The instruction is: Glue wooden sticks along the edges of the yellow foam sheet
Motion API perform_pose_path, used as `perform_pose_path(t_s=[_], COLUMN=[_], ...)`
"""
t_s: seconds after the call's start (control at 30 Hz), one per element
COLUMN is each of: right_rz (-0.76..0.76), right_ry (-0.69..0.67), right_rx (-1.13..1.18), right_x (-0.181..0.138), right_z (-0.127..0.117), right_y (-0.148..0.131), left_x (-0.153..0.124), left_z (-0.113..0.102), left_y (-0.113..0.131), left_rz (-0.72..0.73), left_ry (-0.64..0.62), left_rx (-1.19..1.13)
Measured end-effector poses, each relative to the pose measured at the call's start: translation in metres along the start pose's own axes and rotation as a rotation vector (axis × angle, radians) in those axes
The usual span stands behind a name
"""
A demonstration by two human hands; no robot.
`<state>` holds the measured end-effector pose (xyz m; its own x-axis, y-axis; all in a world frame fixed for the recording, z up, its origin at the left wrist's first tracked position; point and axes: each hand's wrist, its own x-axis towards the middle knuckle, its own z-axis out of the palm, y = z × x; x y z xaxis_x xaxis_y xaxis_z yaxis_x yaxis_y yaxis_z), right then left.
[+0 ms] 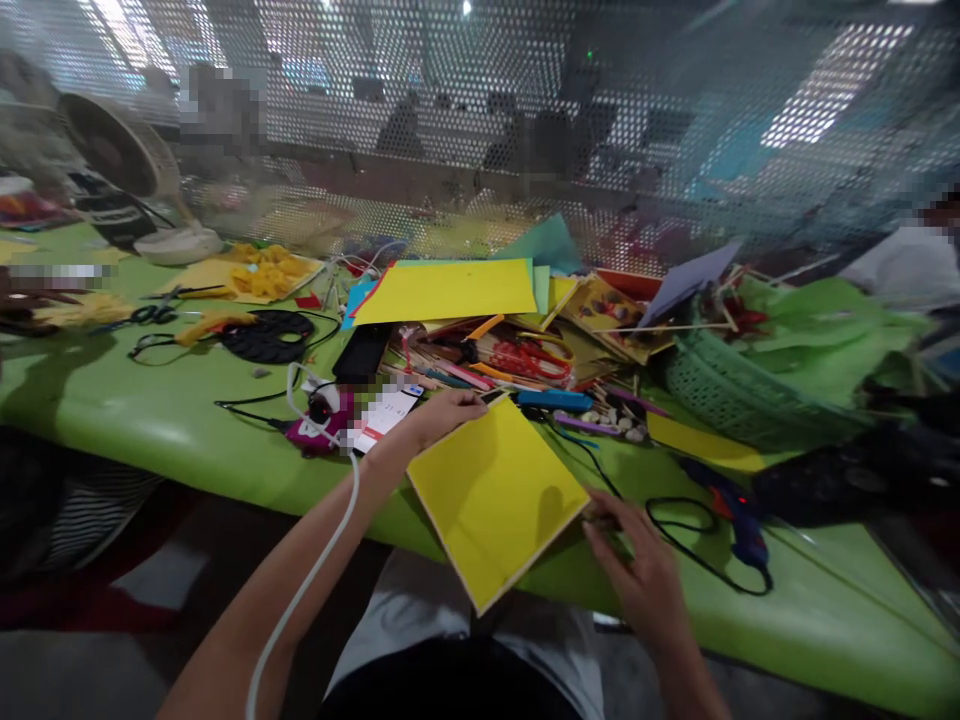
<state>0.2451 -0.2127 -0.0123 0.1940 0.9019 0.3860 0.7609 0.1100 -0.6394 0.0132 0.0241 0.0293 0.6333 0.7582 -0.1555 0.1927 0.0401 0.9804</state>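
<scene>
Left hand [442, 410] at the end of an outstretched forearm, fingers curled shut over the far corner of the card [495, 500]. Right hand [637, 570] palm down, fingertips pinching the right corner. Card flat, square-cornered, matte yellow with a pale edge, held tilted over the near rim of the glossy green table [150, 420], beside a looped black cord [690, 540].

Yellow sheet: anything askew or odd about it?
The square yellow cardboard sheet sits turned diagonally, its near corner overhanging the green table's edge. The left hand grips its far corner, the right hand touches its right corner.
</scene>
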Motion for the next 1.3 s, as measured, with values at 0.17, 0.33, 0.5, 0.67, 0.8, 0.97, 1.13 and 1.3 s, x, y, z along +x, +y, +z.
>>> perform_pose_path(t_s=[0.17, 0.33, 0.5, 0.67, 0.8, 0.97, 1.13, 1.3], right_rz=[0.144, 0.269, 0.412, 0.536, 0.569, 0.586, 0.634, 0.686], right_ry=[0.244, 0.264, 0.137, 0.143, 0.128, 0.072, 0.051, 0.062], right_rx=[0.075, 0.541, 0.755, 0.839, 0.856, 0.881, 0.895, 0.892], right_x=[0.051, 0.105, 0.114, 0.102, 0.098, 0.098, 0.097, 0.095], right_z=[-0.012, -0.011, 0.004, 0.009, 0.008, 0.008, 0.004, 0.0], right_y=[0.004, -0.001, -0.007, 0.001, 0.006, 0.005, 0.004, 0.005], left_x=[0.005, 0.017, 0.014, 0.006, 0.003, 0.001, 0.001, 0.001], left_z=[0.009, 0.006, 0.004, 0.013, 0.018, 0.016, 0.016, 0.02], left_y=[0.004, 0.002, -0.006, -0.009, -0.006, -0.004, -0.004, -0.006], left_rz=[0.01, 0.048, 0.043, -0.042, -0.102, -0.062, -0.05, -0.069], left_ry=[0.071, 0.17, 0.236, 0.209, 0.265, 0.263, 0.224, 0.237], left_rx=[-0.297, -0.48, -0.594, -0.607, -0.544, -0.515, -0.496, -0.503])
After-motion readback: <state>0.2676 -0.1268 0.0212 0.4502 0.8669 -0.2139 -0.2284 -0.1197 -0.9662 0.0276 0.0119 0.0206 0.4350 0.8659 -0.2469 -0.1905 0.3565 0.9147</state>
